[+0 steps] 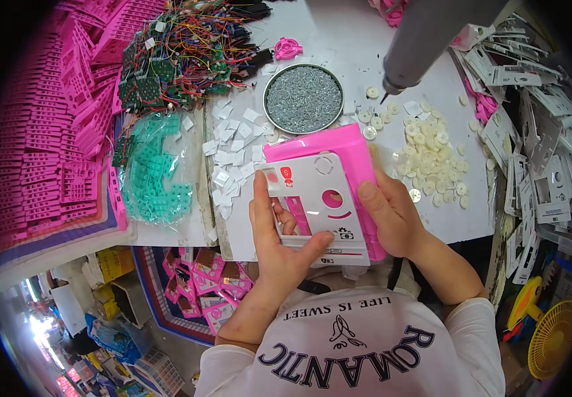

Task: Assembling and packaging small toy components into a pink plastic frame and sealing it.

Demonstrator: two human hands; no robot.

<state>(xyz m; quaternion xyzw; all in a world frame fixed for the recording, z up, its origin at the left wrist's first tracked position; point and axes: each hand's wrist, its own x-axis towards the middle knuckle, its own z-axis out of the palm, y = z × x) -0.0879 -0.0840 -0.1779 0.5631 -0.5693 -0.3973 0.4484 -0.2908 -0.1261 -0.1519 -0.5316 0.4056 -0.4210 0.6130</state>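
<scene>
My left hand [278, 255] grips a white plastic faceplate [312, 173] with a rectangular window, a round hole and printed marks. Its thumb lies on the lower part of the front, and a fingertip shows through the window. Behind the faceplate, offset to the upper right, is a bright pink plastic panel [351, 147]. My right hand [395, 215] closes on that panel's right edge, thumb on top and most fingers hidden beneath. The two pieces overlap at a slant over the table's front edge; whether they are joined I cannot tell.
A round dish [274, 123] of small screws stands beyond the panels. An electric screwdriver [398, 73] hangs above, right. White squares [236, 142], pale discs [431, 155], wired circuit boards [167, 73] and bagged teal keypads [157, 175] surround them. Pink parts [41, 132] and white faceplates [554, 185] pile at the sides.
</scene>
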